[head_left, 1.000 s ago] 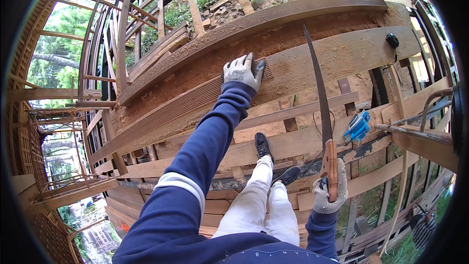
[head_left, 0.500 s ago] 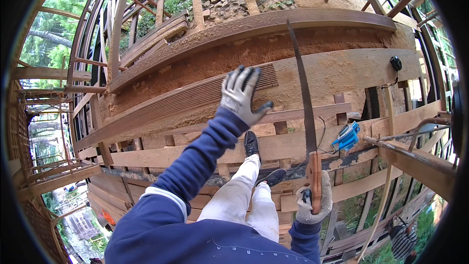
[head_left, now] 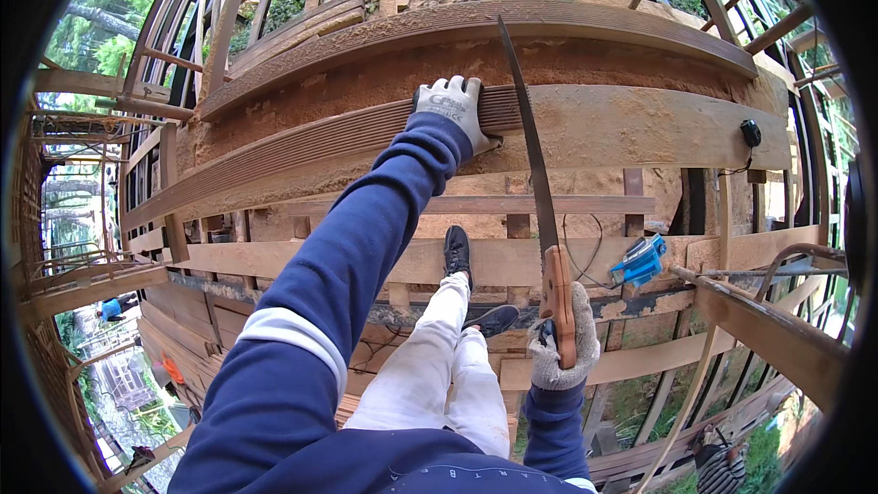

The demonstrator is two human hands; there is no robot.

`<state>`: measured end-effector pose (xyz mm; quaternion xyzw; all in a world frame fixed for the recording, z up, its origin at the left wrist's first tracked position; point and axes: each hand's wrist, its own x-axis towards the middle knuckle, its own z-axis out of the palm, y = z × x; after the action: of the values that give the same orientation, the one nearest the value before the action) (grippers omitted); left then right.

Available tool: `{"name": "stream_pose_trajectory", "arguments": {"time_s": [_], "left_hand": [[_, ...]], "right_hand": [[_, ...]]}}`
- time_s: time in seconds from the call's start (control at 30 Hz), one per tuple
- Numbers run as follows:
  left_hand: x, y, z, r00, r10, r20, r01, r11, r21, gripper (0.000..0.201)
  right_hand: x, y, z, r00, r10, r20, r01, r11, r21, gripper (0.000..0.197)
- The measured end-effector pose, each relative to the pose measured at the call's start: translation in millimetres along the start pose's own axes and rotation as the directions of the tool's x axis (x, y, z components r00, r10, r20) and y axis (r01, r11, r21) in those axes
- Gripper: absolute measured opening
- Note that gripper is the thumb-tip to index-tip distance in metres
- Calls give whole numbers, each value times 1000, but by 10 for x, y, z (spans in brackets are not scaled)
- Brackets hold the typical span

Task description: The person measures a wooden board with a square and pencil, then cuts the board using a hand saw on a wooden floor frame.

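Observation:
My left hand [head_left: 450,112], in a grey-white work glove, is clasped over the grooved deck board [head_left: 357,133] near its right end. The fingers reach over its far edge and the thumb lies along the near side. A handsaw [head_left: 534,151] stretches away from my right hand [head_left: 583,340], which is gloved and closed round the wooden handle [head_left: 560,306]. The long dark blade passes across the board's right end in this view; whether its teeth touch the wood I cannot tell.
Beneath the grooved board lies a wide, sawdust-covered plank [head_left: 640,123]. A black tape measure [head_left: 750,133] sits near that plank's right end. A blue power tool [head_left: 640,261] with a cord rests to the right of my shoes [head_left: 457,252]. Scaffold beams [head_left: 768,329] stand at the right.
My left hand has come down from above the board and taken hold of it. The saw and my right hand have shifted left, bringing the blade to the board's end.

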<state>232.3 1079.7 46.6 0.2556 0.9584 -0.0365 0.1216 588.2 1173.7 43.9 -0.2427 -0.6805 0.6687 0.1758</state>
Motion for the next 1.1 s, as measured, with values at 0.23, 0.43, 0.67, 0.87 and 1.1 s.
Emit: {"name": "stream_pose_trajectory", "arguments": {"time_s": [0.23, 0.43, 0.67, 0.87, 1.1], "left_hand": [[-56, -73, 87, 997, 13, -71, -15, 1000, -18, 83], [-11, -10, 60, 999, 17, -41, -18, 1000, -15, 85], [-83, -63, 78, 1000, -6, -15, 6, 1000, 1, 85], [-9, 14, 114, 999, 6, -41, -5, 1000, 31, 85], [-7, -59, 69, 1000, -3, -30, 3, 1000, -3, 87]], "right_hand": [[-543, 0, -216, 992, 125, -8, -124, 992, 26, 71], [579, -26, 309, 935, -350, 50, 353, 913, -204, 66], [-362, 131, -81, 970, 229, -77, -215, 964, 156, 59], [88, 112, 85, 990, 133, -51, -121, 975, 186, 60], [118, 91, 155, 996, 79, -38, -78, 996, 40, 63]]}}
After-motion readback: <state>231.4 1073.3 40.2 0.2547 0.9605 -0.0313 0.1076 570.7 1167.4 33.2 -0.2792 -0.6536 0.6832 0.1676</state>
